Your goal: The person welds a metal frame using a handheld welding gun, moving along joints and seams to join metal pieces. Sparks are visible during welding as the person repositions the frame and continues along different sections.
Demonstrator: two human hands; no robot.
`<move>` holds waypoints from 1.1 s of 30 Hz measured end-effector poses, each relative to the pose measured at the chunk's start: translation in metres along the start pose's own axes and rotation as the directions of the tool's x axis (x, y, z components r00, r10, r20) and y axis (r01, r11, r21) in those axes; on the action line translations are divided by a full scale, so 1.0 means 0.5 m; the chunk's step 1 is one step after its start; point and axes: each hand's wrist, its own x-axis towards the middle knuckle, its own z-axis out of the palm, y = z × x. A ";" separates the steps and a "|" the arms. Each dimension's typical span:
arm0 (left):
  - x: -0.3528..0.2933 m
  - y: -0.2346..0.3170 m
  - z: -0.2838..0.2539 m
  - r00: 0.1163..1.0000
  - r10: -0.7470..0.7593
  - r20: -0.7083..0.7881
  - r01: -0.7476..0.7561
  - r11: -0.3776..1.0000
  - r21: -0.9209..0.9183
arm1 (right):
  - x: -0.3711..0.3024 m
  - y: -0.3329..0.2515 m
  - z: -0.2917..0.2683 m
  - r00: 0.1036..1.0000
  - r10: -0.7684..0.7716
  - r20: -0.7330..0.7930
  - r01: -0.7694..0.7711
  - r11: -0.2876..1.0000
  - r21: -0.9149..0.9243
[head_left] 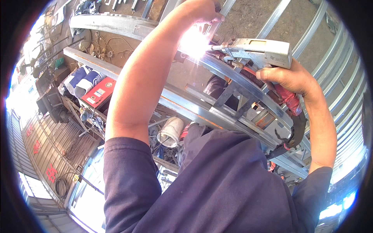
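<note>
My right hand [289, 79] is wrapped around the handle of a grey pistol-shaped welding gun [258, 51]. The gun's nozzle points left at a blinding white arc [194, 42] on a curved square steel tube [229, 72]. From the handle a cable [298, 124], wrapped in red and black, hangs down. Across the picture reaches my left arm. My left hand [204, 11] is at the upper edge, just above the arc, its fingers curled by a short upright metal piece [212, 30]. Glare and the frame's edge hide its grip.
Parallel steel bars [311, 33] extend to the right. Steel beams [186, 110] cross in front of my body. A white bucket [170, 132] stands below them, left of my legs. Farther left are a red machine [100, 92], loose cables [110, 44] and a corrugated metal wall [42, 155].
</note>
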 end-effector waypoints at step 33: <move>0.005 0.005 -0.014 1.000 0.005 0.009 -0.005 1.000 0.011 | -0.026 -0.001 -0.010 0.998 0.060 0.002 -0.060 0.998 0.020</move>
